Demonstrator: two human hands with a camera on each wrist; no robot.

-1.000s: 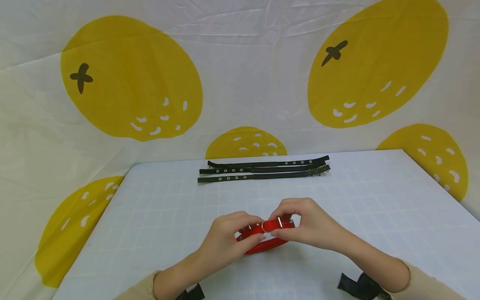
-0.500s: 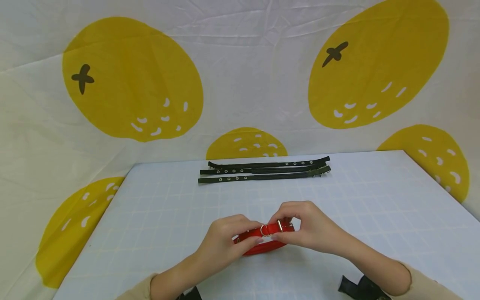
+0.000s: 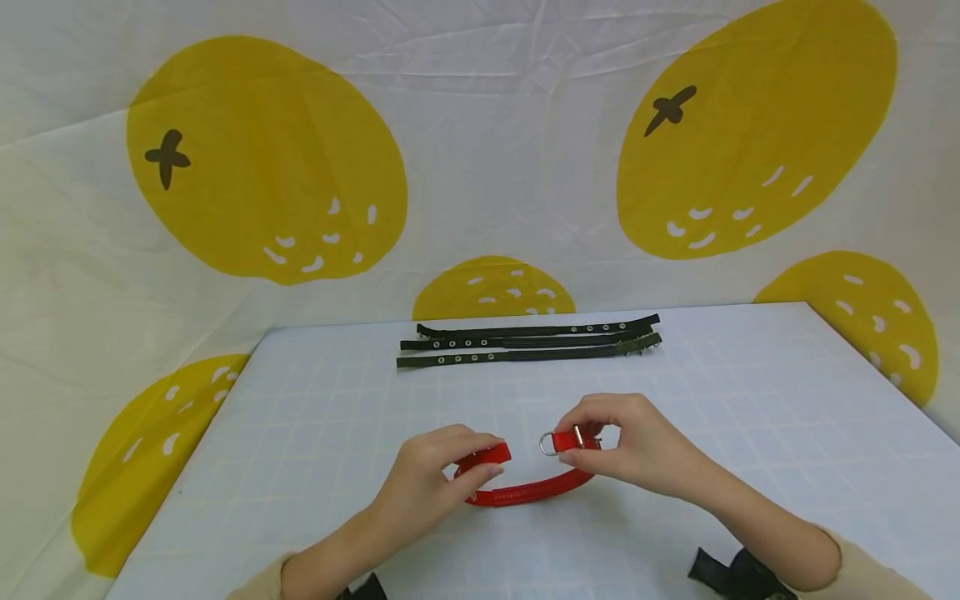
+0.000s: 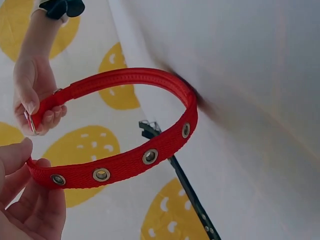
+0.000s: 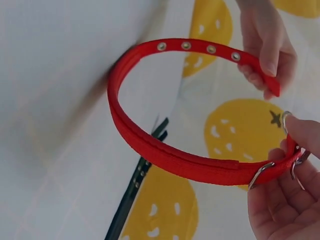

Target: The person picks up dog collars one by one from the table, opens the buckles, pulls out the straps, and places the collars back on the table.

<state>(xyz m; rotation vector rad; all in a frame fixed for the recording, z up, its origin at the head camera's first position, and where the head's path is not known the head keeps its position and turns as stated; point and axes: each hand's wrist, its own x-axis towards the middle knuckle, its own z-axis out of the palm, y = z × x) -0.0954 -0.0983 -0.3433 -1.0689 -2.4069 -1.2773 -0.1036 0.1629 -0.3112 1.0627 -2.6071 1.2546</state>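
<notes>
A red collar [image 3: 528,493] with metal eyelets is held in an open loop just above the table, its two ends apart. My left hand [image 3: 423,471] pinches the plain tip end between thumb and fingers. In the left wrist view the eyelets run along the collar's strap [image 4: 125,162] from that grip. My right hand [image 3: 630,446] pinches the other end, where the metal buckle [image 3: 578,436] and a D-ring [image 3: 547,443] show. The right wrist view shows the buckle end of the collar [image 5: 200,172] in the right fingers, with the left hand [image 5: 270,45] farther off.
Several dark collars [image 3: 525,354] with eyelets lie side by side along the back of the table [image 3: 315,450]. Behind them hangs a white cloth [image 3: 510,150] printed with yellow fruit shapes. Black straps [image 3: 738,575] sit near the wrists.
The collar's two ends were together at the buckle and have come apart. My left hand has moved left with the tip, my right hand slightly right with the buckle end.
</notes>
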